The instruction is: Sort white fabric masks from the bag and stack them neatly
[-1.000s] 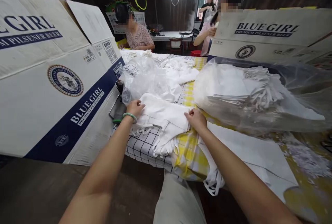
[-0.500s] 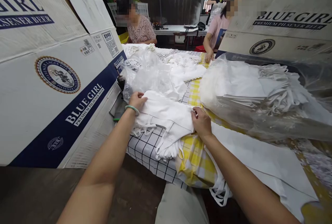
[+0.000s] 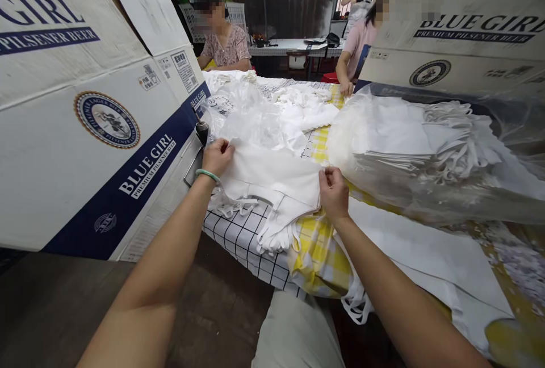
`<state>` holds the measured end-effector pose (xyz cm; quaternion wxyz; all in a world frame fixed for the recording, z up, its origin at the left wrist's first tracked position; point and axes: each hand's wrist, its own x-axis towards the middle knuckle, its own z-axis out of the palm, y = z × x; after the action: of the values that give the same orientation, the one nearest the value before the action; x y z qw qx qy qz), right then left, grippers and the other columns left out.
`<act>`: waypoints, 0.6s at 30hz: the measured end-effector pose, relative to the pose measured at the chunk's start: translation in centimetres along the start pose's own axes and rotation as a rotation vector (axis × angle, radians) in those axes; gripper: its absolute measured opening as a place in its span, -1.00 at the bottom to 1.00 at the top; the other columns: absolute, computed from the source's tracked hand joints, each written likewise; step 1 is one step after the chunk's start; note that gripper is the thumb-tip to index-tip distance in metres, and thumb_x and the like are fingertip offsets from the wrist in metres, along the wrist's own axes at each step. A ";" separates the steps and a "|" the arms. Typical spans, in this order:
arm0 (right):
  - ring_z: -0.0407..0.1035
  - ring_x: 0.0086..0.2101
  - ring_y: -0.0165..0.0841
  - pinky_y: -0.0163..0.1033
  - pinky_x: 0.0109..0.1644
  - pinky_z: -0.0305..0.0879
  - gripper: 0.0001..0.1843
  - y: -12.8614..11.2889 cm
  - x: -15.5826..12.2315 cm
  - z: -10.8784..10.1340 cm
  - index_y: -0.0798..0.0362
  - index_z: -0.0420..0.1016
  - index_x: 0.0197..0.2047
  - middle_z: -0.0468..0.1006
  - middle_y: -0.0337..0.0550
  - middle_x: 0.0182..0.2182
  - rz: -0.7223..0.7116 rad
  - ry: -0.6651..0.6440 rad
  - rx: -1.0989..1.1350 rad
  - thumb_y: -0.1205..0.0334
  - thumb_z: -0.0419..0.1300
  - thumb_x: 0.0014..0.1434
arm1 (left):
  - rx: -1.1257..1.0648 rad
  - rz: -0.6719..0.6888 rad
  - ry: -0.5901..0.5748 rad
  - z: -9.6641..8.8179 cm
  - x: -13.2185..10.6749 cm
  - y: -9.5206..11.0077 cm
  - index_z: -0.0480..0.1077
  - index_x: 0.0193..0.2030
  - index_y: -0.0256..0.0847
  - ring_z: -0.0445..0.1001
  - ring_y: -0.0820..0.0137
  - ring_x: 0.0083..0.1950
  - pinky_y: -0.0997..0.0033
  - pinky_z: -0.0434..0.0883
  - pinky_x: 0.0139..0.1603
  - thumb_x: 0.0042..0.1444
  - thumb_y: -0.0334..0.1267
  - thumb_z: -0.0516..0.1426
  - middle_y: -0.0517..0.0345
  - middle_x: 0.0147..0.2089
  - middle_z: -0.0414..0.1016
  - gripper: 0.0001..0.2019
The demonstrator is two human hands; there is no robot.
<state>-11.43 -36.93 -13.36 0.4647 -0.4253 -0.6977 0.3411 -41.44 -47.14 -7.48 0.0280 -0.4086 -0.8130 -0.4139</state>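
Observation:
A white garment with thin straps [image 3: 272, 172] is stretched flat between my hands, its straight edge away from me and its straps towards the table's near edge. My left hand [image 3: 218, 158], with a green bangle at the wrist, pinches its far left corner. At the far right corner, my right hand [image 3: 334, 191] is closed on the same edge. Beneath it, more white straps [image 3: 276, 240] lie bunched on the checked cloth. To the right of my right forearm, another white strapped garment [image 3: 409, 249] lies flat.
A large beer carton [image 3: 55, 141] stands at left, another carton [image 3: 477, 50] at right. A clear plastic bag [image 3: 383, 186] holds stacked white garments. Crumpled plastic [image 3: 251, 112] and a white cloth heap [image 3: 302, 101] lie beyond my hands. People sit across the table; one stands farther back.
Both hands have lifted slightly and spread farther apart, drawing the garment's far edge taut. My left hand has shifted left. The view has moved a little.

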 end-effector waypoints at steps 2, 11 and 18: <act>0.33 -0.45 -0.38 -0.31 -0.32 0.25 -0.77 -0.8 0.2 0.0 -0.01 0.24 -0.22 0.46 -0.23 -0.45 0.110 -0.025 0.213 0.00 0.03 0.21 | -0.005 -0.009 0.048 -0.7 -0.5 0.4 0.36 -0.40 -0.19 0.27 0.44 -0.42 0.48 0.21 -0.33 0.04 -0.19 0.11 0.23 -0.48 0.34 -0.87; 0.12 -0.57 -0.53 -0.39 -0.47 0.11 -0.73 -8.9 0.6 -4.4 0.01 0.22 -0.21 0.20 -0.40 -0.56 -0.133 0.231 0.503 -0.02 0.08 0.22 | -0.507 0.210 0.354 -7.3 -2.5 7.2 0.29 -0.39 -0.22 0.19 0.57 -0.50 0.56 0.16 -0.45 0.08 -0.31 0.21 0.32 -0.51 0.28 -0.85; 0.36 -0.30 -0.45 -0.25 -0.16 0.32 -0.79 -11.7 1.3 -17.4 0.03 0.32 -0.21 0.37 -0.26 -0.35 -0.442 0.440 0.439 0.10 0.17 0.17 | -0.969 0.429 0.084 -9.8 -7.3 16.1 0.39 -0.29 -0.31 0.35 0.55 -0.39 0.53 0.35 -0.31 0.03 -0.18 0.30 0.21 -0.40 0.46 -0.75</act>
<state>1.44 -39.09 3.14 0.7459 -0.2179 -0.5664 0.2745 -28.35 -53.42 6.60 -0.0477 -0.5149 -0.4250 -0.7430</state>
